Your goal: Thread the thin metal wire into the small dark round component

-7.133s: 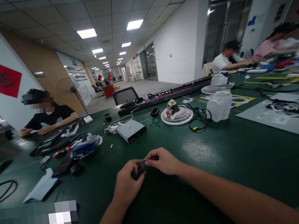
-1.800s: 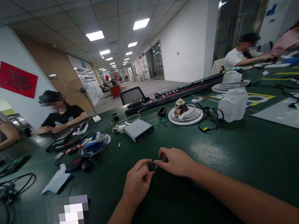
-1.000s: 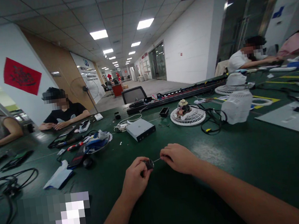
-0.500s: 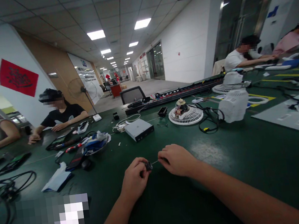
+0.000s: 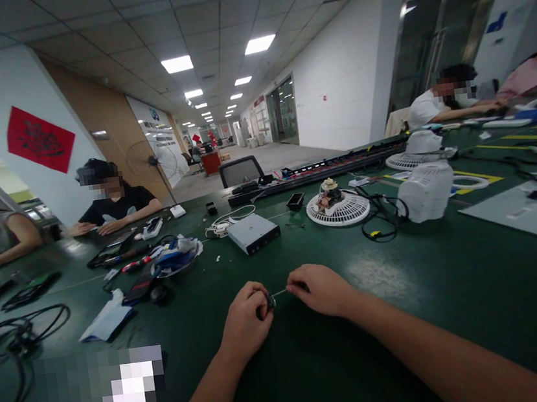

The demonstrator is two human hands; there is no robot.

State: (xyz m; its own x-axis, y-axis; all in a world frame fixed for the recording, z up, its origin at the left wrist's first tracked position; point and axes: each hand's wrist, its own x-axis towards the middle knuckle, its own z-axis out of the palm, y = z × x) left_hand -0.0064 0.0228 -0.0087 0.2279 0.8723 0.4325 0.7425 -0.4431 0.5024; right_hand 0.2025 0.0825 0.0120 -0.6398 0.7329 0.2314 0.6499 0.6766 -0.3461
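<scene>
My left hand (image 5: 246, 318) is closed around a small dark round part (image 5: 270, 301), which shows at its fingertips. From this part a thin, light rod or wire (image 5: 280, 291) runs to my right hand (image 5: 316, 290), whose fingers pinch its other end. Both hands are held over the green table (image 5: 290, 381), close together. Beyond them lies a grey optical drive (image 5: 253, 232) with a white cable (image 5: 220, 228) beside it. A round white fan grille (image 5: 341, 211) with a motor on it sits further right.
White housing (image 5: 426, 191) and black cables stand to the right, near a grey panel (image 5: 534, 211). At left are a blue cloth bundle (image 5: 177, 256), a folded paper (image 5: 106, 317) and black cables (image 5: 21, 336). Other people sit at both far sides.
The whole view has shifted slightly, so things appear a little further right. The dark part in my left hand looks slightly turned. Both hands keep their hold.
</scene>
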